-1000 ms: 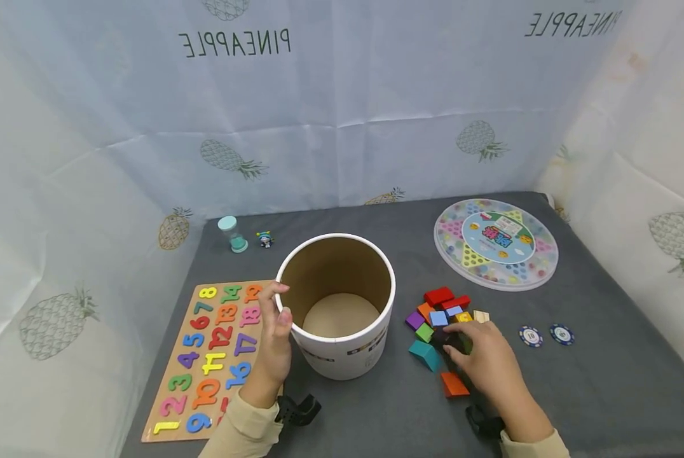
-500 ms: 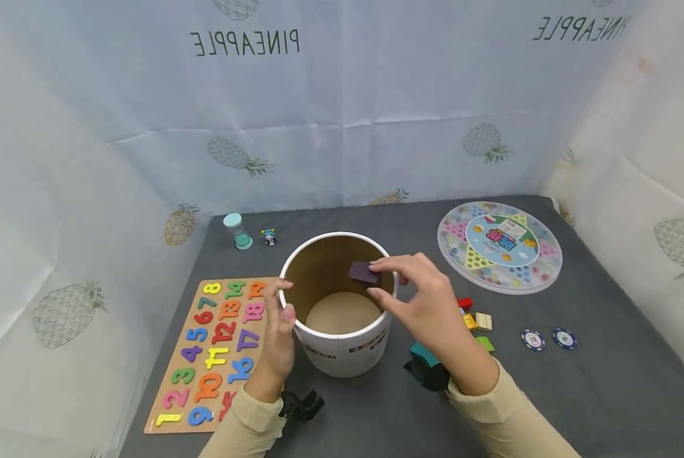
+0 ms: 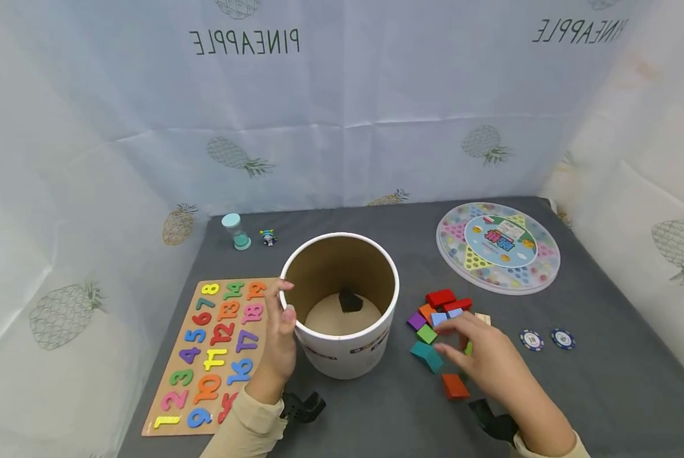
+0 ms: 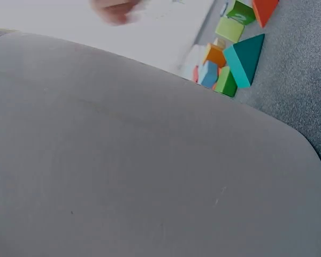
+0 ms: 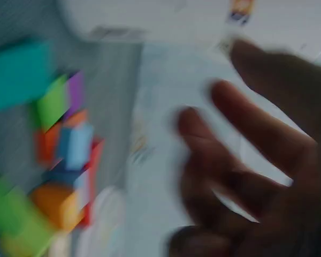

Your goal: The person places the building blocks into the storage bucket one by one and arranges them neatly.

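A round white bucket [image 3: 342, 356] stands upright, and my left hand [image 3: 278, 337] grips its rim on the left side. Inside, a dark block [image 3: 350, 301] lies on the bucket's floor. My right hand [image 3: 487, 356] hovers by the heap of coloured blocks, fingers apart and nothing held between them; in the right wrist view this hand [image 5: 246, 160] is blurred. Around it lie a teal triangular block [image 3: 427, 356], an orange block [image 3: 454, 386], a green block [image 3: 426, 334], a purple block [image 3: 416, 320] and a red block [image 3: 440, 297]. The hand partly hides other blocks.
A wooden number board [image 3: 164, 388] lies at the left. Behind it stand a sand timer [image 3: 236, 231] and a small figurine [image 3: 268, 238]. A round board game [image 3: 498, 248] lies at the back right, with two poker chips [image 3: 532, 340] nearer the front.
My right hand has carried the dark block from the heap into the bucket, let it go, and moved back right to the blocks. The left hand has stayed on the rim.
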`<state>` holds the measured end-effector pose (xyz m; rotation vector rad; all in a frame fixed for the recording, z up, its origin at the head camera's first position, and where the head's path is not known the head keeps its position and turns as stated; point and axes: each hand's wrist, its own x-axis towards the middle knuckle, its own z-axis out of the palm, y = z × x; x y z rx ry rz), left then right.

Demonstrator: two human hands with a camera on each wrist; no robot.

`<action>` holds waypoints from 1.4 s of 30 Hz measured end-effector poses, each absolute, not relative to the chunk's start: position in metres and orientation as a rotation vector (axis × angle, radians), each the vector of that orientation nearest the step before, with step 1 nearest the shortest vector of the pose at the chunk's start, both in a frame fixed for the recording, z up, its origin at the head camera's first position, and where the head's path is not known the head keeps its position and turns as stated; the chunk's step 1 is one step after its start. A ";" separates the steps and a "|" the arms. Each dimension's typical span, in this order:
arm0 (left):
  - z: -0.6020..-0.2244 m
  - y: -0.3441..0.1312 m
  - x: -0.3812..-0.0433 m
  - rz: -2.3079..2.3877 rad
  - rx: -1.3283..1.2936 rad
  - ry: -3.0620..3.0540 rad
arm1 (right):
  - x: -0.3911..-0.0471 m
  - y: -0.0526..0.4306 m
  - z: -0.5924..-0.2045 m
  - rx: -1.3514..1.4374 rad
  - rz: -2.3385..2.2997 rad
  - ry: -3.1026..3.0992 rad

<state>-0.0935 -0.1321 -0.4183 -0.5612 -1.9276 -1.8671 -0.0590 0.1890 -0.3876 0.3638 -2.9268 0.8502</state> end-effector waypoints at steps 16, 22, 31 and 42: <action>-0.422 -0.139 -0.092 -1.892 -0.512 -1.916 | -0.039 0.206 -0.463 0.161 0.591 -3.243; -0.420 -0.138 -0.090 -1.867 -0.530 -1.907 | -0.053 0.213 -0.465 0.287 0.652 -3.000; -0.420 -0.137 -0.089 -1.867 -0.526 -1.907 | -0.068 0.181 -0.385 0.442 1.071 -2.322; -0.418 -0.133 -0.094 -1.897 -0.577 -1.902 | -0.098 0.105 -0.335 0.606 1.237 -2.237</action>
